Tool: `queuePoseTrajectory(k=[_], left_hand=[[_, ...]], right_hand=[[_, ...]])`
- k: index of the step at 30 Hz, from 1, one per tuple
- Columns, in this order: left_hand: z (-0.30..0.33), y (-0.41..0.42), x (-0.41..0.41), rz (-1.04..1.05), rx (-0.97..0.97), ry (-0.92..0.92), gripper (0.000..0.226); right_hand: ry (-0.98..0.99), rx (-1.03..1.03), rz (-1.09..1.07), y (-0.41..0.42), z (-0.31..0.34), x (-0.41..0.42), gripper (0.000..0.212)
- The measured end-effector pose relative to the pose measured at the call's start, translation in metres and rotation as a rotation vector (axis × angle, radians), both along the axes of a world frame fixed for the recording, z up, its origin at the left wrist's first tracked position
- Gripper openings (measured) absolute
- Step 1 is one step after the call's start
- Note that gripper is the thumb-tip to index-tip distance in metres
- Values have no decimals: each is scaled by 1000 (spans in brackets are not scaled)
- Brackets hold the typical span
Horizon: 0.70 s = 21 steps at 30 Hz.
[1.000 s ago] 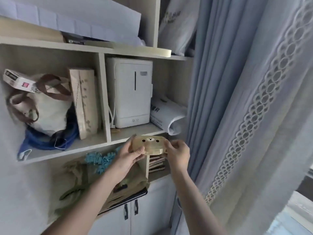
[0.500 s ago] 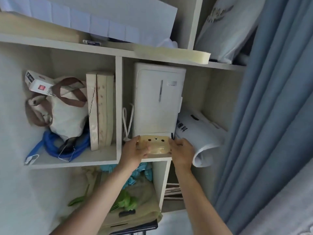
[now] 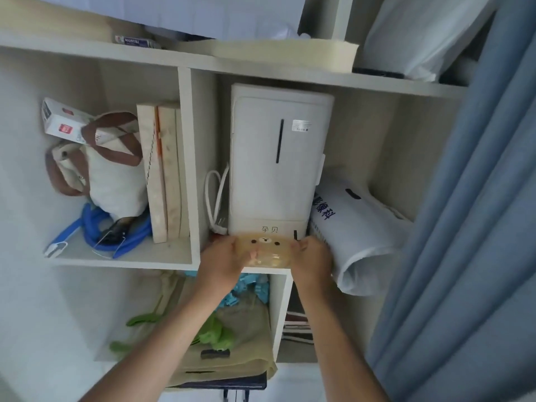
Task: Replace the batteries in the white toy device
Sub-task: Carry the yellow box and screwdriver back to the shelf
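Both hands grip a small tan box with a bear face point(image 3: 265, 250), the left hand point(image 3: 222, 261) clasping its left end and the right hand point(image 3: 313, 261) its right end, at the front edge of the shelf point(image 3: 121, 261). The box sits just in front of the base of the tall white appliance point(image 3: 280, 161) standing on that shelf. Right of the appliance lies a rolled white bag with dark lettering point(image 3: 359, 227), a blue curtain point(image 3: 470, 227) hangs further right, and left of it, past the shelf's divider, stand wooden boards point(image 3: 162, 175) beside a canvas tote point(image 3: 113, 175).
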<state>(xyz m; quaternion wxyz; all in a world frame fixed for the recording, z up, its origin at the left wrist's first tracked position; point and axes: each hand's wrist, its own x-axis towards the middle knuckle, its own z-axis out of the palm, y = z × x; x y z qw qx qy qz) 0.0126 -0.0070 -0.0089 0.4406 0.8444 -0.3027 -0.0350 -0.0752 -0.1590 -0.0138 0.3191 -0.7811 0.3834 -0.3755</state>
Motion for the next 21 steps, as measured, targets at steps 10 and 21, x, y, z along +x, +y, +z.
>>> queuePoseTrajectory(k=[10, 21], left_hand=[[0, -4, -9, 41, -88, -142, 54], [-5, 0, -1, 25, -77, -83, 61]], right_hand=[[229, -104, -98, -13, -18, 15, 19], [271, -118, -57, 0, -4, 0, 24]])
